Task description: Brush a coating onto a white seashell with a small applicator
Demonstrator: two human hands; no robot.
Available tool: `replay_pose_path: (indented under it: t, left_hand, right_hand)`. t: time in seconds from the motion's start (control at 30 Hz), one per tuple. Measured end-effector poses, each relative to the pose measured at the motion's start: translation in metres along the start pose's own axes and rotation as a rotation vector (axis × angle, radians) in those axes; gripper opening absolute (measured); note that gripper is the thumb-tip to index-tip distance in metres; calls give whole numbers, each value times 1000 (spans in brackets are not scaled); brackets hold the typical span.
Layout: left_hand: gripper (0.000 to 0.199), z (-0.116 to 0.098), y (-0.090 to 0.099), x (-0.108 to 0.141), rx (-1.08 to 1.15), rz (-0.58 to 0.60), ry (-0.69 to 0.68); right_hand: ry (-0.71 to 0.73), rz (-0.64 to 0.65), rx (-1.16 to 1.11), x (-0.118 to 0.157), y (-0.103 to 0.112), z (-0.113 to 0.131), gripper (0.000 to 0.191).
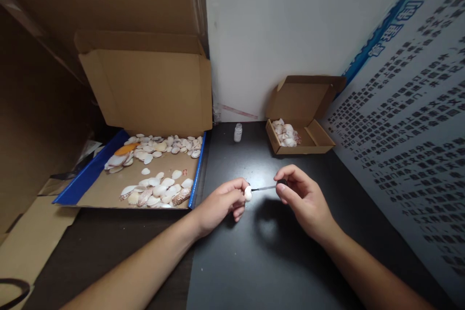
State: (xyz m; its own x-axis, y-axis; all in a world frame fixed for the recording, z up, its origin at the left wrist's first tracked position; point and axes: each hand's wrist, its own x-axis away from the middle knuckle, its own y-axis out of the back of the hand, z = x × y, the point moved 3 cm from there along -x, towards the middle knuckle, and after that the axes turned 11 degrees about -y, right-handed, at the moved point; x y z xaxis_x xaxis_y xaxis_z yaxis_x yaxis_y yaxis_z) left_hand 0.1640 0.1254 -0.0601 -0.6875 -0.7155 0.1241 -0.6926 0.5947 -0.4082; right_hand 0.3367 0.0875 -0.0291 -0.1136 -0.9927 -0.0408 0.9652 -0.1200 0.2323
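Between the fingertips of my left hand (225, 202) is a small white seashell (248, 193), held above the dark table. My right hand (305, 198) pinches the black cap of a thin brush applicator (264, 188). The applicator's stem points left, and its tip meets or lies very close to the shell; actual contact I cannot tell. Behind both hands a small clear glass bottle (238, 132) stands upright without its cap, with a pale label or content.
At left lies an open blue-edged cardboard box (105, 189) with many shells in a back and a front group. A smaller open cardboard box (305, 149) holding shells stands back right. A printed board (410, 121) borders the right side; a white wall (269, 34) rises behind.
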Motion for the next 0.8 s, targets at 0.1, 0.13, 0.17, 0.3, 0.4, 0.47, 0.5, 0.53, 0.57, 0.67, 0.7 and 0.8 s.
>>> replay_pose_path:
  t: [0.1, 0.13, 0.17, 0.3, 0.4, 0.47, 0.5, 0.53, 0.57, 0.67, 0.7, 0.8]
  left_hand:
    - [12, 0, 0, 0, 3, -2, 1]
    - [11, 0, 0, 0, 1, 1, -4]
    - [10, 0, 0, 0, -2, 5, -7]
    - [8, 0, 1, 0, -7, 7, -12]
    - [8, 0, 1, 0, -7, 9, -15]
    - [8, 0, 1, 0, -8, 7, -12]
    - [8, 0, 0, 0, -8, 5, -9]
    - [9, 0, 0, -1, -8, 3, -6]
    - [9, 0, 0, -1, -6, 0, -5]
    - [10, 0, -1, 0, 2, -5, -7]
    - [10, 0, -1, 0, 3, -5, -9]
    - [9, 1, 0, 0, -1, 4, -11]
  right_hand:
    - [-4, -3, 37, 1, -2, 1, 8]
    - [-12, -27, 54, 0, -2, 1, 8]
    - [-21, -52, 67, 0, -2, 1, 8]
    - [-42, -74, 51, -2, 0, -1, 12]
    - [-42, -73, 35, -2, 1, -2, 12]
    - [-45, -67, 19, -2, 2, -2, 12]
    - [-46, -62, 4, -2, 1, -2, 11]
    - [-46, -57, -12, -2, 1, -1, 11]
    - [-46, -49, -28, -2, 1, -1, 10]
    - [-55, -18, -36, -2, 0, 0, 11]
    - [-61, -14, -22, -2, -1, 0, 12]
    - [-69, -38, 23, -2, 1, -1, 13]
